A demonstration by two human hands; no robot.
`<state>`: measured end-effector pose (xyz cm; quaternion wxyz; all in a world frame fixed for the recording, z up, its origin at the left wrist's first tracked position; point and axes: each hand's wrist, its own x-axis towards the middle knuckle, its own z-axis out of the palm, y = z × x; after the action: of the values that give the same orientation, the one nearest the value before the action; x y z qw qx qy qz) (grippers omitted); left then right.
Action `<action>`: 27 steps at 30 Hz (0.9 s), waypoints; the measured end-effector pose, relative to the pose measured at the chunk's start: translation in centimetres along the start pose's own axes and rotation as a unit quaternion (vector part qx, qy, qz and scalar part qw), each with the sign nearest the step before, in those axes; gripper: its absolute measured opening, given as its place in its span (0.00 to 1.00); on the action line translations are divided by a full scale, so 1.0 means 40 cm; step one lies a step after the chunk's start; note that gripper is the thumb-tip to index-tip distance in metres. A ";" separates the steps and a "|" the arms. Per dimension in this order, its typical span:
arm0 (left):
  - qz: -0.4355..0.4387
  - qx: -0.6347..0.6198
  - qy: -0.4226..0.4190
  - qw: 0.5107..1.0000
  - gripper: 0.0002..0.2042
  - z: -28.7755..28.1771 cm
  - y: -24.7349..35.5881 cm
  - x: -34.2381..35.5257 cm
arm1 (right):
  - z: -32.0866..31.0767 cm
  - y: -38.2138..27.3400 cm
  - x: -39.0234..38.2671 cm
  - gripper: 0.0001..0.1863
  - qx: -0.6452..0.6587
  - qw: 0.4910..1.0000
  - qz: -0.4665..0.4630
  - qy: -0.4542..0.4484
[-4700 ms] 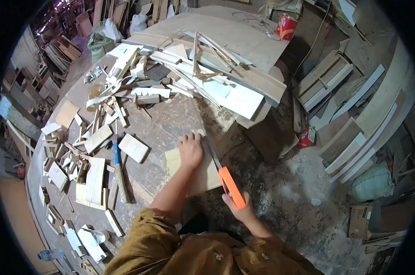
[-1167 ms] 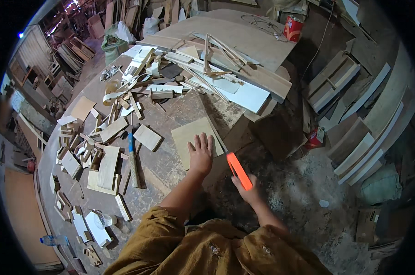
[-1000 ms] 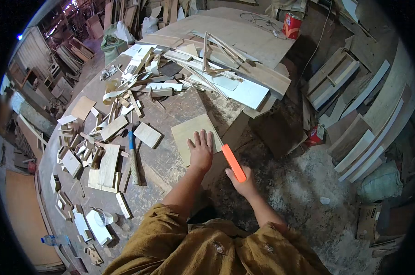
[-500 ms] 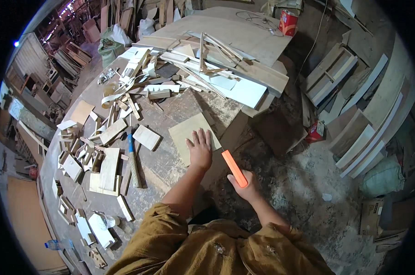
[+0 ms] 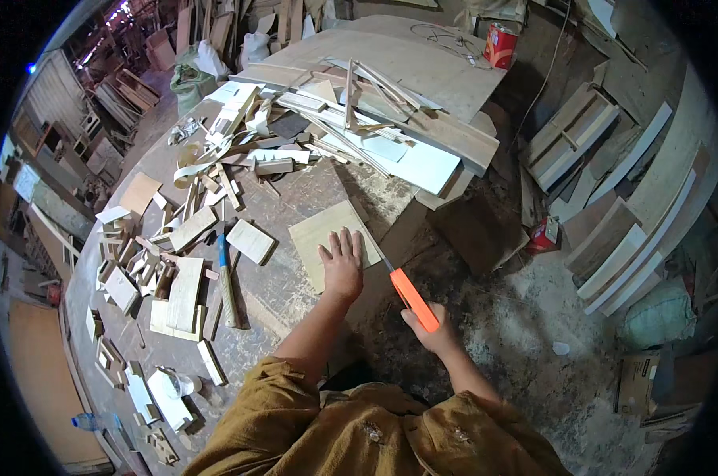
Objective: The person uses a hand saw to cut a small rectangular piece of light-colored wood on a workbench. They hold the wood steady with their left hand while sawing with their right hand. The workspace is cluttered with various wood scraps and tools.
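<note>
Board lies beneath the left hand, which is flat, slightly spread and grasping nothing; nearer and rightward, the right hand grips the orange-handled saw.

Stained grey floor; pale ribbed wall; purplish light.
</note>
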<state>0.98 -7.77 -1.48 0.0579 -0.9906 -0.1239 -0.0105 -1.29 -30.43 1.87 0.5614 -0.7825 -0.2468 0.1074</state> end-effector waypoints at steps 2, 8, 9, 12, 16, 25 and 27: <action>-0.002 -0.002 0.016 1.000 0.33 0.007 -0.002 0.003 | 0.019 -0.010 0.017 0.14 -0.023 0.999 -0.017 0.016; -0.005 0.008 0.032 0.999 0.32 0.018 -0.008 -0.002 | -0.064 -0.017 -0.214 0.12 0.041 0.996 0.073 0.000; -0.004 0.010 0.035 0.999 0.32 0.018 -0.006 0.002 | -0.097 -0.028 -0.262 0.12 0.040 0.993 0.114 -0.003; -0.002 -0.011 0.023 1.000 0.33 0.011 0.001 0.001 | -0.125 -0.028 -0.293 0.12 0.009 0.989 0.144 0.033; -0.034 0.000 0.008 0.999 0.35 -0.003 0.013 0.013 | -0.138 -0.012 -0.231 0.14 0.052 0.992 0.106 0.043; 0.008 -0.058 0.086 0.995 0.37 0.031 -0.019 -0.009 | -0.069 -0.043 -0.326 0.15 -0.019 0.993 0.112 0.024; -0.027 -0.065 0.040 0.997 0.37 -0.007 -0.009 -0.034 | -0.070 -0.044 -0.358 0.14 -0.005 0.985 0.168 0.041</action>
<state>-0.43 -7.79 -1.23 -0.0022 -0.9873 -0.1471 -0.0600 -12.76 -39.54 2.93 0.5409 -0.8197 -0.0892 0.1663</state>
